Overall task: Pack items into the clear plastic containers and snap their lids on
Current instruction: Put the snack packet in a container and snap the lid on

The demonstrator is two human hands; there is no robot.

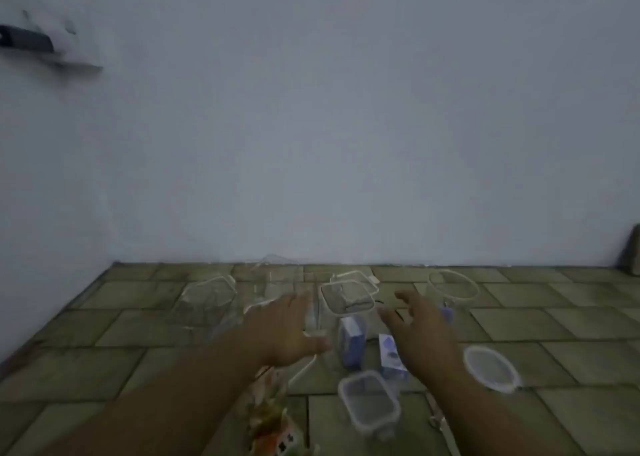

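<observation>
Several clear plastic containers stand on a tiled floor near a pale wall. A tall square container (347,299) rises between my hands, with two blue-and-white boxes (352,340) (391,357) in front of it. My left hand (287,331) reaches forward with fingers spread, holding nothing. Over the right-hand box hovers my right hand (420,334), fingers loosely bent and empty. Another clear container (207,299) stands at the left, a round one (452,287) at the right. The picture is blurred.
A small rectangular container (370,403) sits close to me. A round lid (491,369) lies at the right. A colourful packet (273,417) lies under my left forearm. The wall (311,144) rises just behind the containers.
</observation>
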